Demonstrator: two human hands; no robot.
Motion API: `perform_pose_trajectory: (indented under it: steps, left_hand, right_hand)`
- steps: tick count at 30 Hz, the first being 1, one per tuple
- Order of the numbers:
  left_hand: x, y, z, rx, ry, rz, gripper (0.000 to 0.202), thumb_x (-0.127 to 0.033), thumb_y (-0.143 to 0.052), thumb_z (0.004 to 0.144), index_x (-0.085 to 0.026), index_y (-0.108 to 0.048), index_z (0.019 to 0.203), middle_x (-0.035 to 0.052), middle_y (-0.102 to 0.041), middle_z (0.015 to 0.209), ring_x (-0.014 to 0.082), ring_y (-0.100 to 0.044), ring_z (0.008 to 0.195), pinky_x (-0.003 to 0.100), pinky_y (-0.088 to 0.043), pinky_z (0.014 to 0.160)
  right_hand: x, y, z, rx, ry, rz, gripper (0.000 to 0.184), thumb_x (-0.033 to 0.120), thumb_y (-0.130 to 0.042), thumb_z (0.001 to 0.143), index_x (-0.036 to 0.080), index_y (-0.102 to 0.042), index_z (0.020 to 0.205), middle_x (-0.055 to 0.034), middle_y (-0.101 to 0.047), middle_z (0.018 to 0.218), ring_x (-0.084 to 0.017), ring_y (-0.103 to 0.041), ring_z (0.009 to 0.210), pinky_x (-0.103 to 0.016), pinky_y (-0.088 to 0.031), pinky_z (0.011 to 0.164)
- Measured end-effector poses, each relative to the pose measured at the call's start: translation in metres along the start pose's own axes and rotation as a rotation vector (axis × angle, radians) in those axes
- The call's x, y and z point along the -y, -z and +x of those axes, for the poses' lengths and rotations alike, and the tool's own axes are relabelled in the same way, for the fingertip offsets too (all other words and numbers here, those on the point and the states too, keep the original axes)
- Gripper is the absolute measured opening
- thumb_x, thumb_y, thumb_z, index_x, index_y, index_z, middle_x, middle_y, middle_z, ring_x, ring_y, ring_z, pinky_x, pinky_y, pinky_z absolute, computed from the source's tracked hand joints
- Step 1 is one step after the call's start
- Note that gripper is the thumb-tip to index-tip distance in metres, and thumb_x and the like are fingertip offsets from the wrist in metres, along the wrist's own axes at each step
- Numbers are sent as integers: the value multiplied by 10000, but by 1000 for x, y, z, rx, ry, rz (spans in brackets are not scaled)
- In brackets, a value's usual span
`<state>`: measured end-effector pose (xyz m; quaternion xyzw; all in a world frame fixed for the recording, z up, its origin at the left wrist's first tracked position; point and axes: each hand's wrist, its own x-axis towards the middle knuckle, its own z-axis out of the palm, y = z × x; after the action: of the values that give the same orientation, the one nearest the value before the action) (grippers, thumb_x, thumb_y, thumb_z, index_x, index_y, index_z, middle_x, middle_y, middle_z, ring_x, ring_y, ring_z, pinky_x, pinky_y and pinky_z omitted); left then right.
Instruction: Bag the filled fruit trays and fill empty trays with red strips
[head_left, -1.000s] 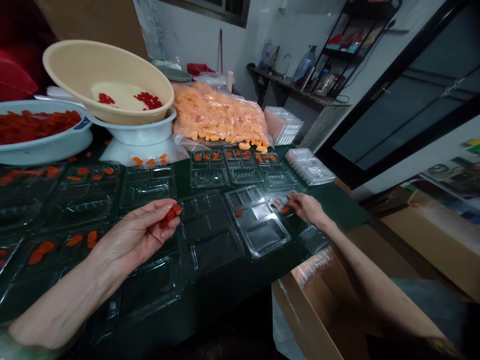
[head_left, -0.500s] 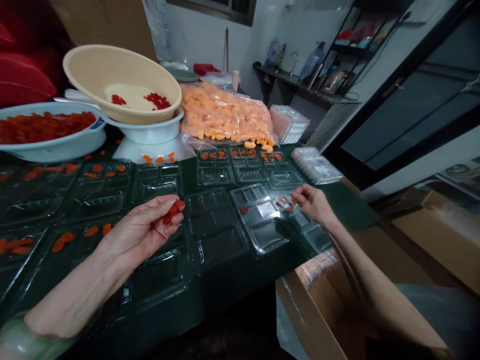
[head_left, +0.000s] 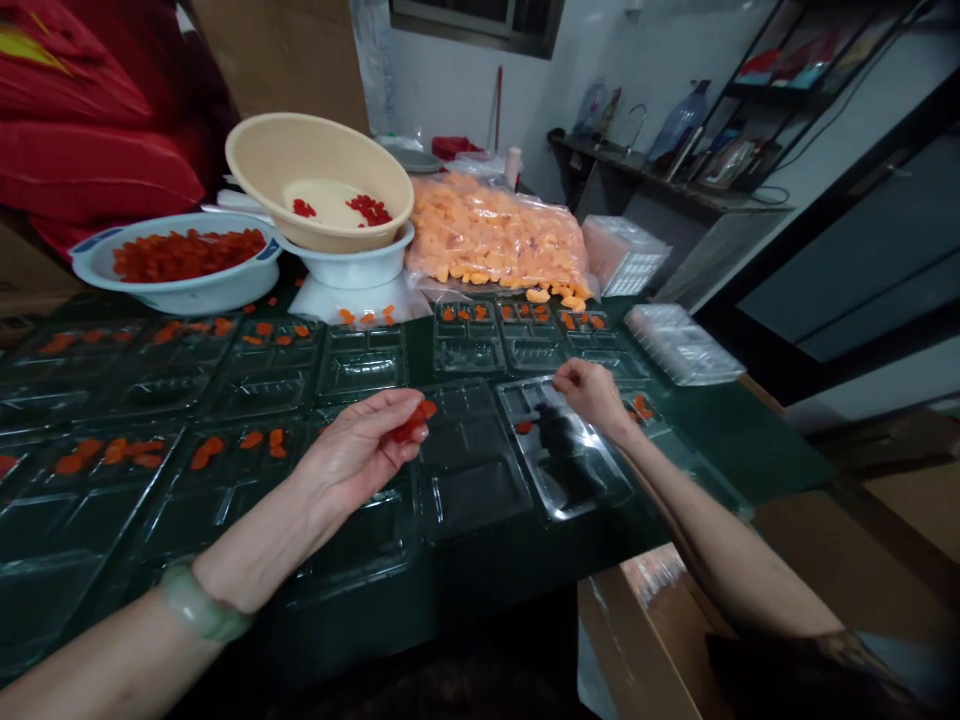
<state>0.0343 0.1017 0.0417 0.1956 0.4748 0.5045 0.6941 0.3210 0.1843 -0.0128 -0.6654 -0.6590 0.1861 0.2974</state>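
Observation:
My left hand (head_left: 360,445) is closed around several red-orange pieces (head_left: 415,422), small and flat, perhaps dried fruit. It hovers over the rows of clear plastic compartment trays. My right hand (head_left: 589,395) is pinched above the far part of a clear tray (head_left: 510,455); what its fingertips hold, if anything, is hidden. One red-orange piece (head_left: 523,427) lies in that tray's left small compartment. Beyond my right wrist, a further tray (head_left: 701,465) has several orange pieces (head_left: 641,407) in it. Between my hands lies a tray (head_left: 472,490) with no pieces visible.
Filled trays (head_left: 142,375) line the left side. Behind stand a pale blue basin (head_left: 217,295) of red-orange pieces, a cream bowl (head_left: 247,150) with small red bits, and a bag of orange pieces (head_left: 495,230). Stacked clear trays (head_left: 682,340) sit right; a cardboard box (head_left: 630,640) is below.
The view has swung left. My right hand has moved from the rightmost tray to the tray left of it. My left hand still holds its pieces.

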Motion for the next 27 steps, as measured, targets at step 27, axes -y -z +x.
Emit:
perform_pose_trajectory:
  steps: [27]
  left_hand:
    - [56,-112,104,192,-404,475,117,-64,-628,660,-123,-549,723,-32,-526,539,78,-479,451,204,-355,419]
  right_hand:
    - [-16,11,-11,-21,84,198,122,287,-659,629,174,-627,594,-5,-559,603,-110,-442,534,-253,-337,538]
